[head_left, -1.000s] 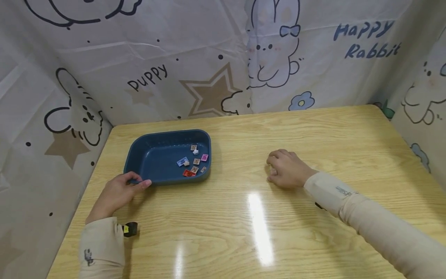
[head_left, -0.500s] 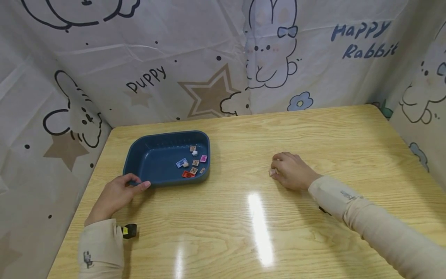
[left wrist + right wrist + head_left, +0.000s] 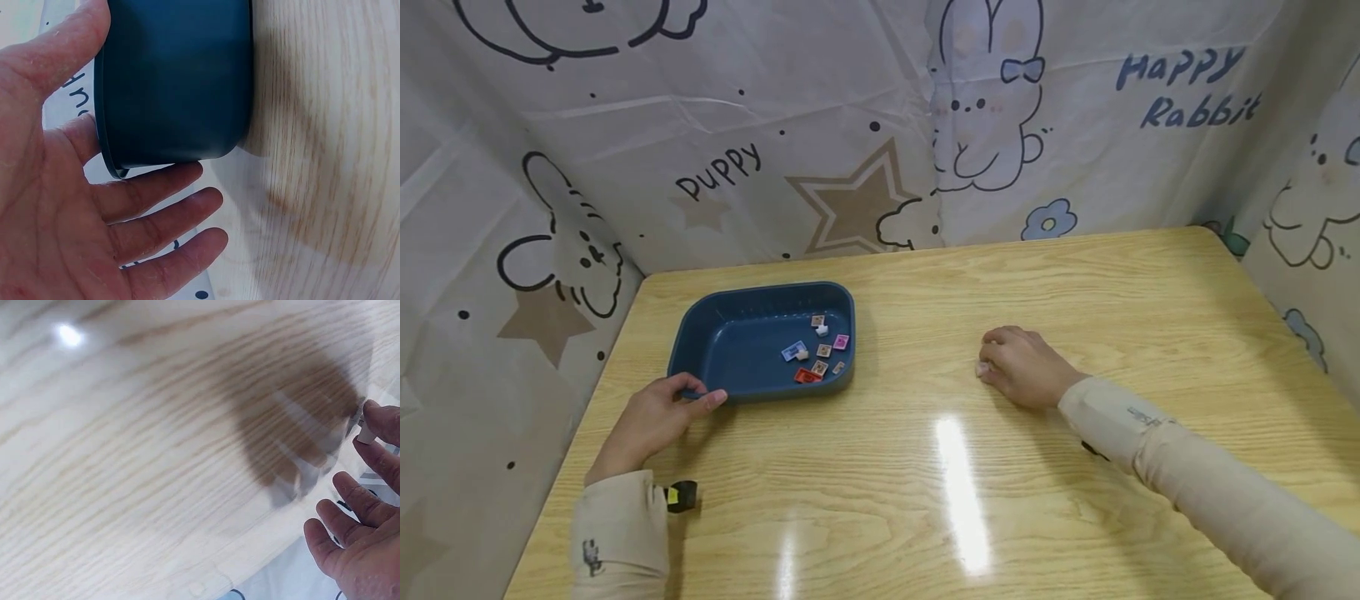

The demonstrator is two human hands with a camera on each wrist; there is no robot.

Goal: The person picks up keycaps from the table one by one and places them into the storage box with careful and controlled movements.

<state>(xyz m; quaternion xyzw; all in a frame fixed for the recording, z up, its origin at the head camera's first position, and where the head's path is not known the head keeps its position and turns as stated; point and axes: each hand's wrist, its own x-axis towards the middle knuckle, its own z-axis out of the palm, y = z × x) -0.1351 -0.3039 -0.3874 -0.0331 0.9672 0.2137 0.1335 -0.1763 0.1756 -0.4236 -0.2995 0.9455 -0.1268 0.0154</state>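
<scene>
My left hand (image 3: 651, 421) is at the near left corner of a dark blue plastic tray (image 3: 752, 292), with thumb and index finger pinching its rim. In the left wrist view, the other fingers spread along the outer side of the tray's wall (image 3: 178, 81). My right hand (image 3: 1026, 367) is low over the table, right of the tray. Between its thumb and index finger it pinches a small whitish piece (image 3: 366, 433), mostly covered by the fingertips. Inside the tray's right half lie small tiles, among them a pink tile (image 3: 841, 342), a blue tile (image 3: 793, 350) and a red tile (image 3: 807, 377).
Two small white bits, one a white piece (image 3: 822, 331), lie among the tiles. The wood-grain table (image 3: 910, 467) reaches back to a cartoon-printed cloth (image 3: 842, 83), which also hangs at the left and right. A black wrist device (image 3: 681, 497) shows by the left sleeve.
My right hand has shifted very slightly, and the whitish piece at its fingertips has come into sight since the first frame. The left hand and the tray stay in place.
</scene>
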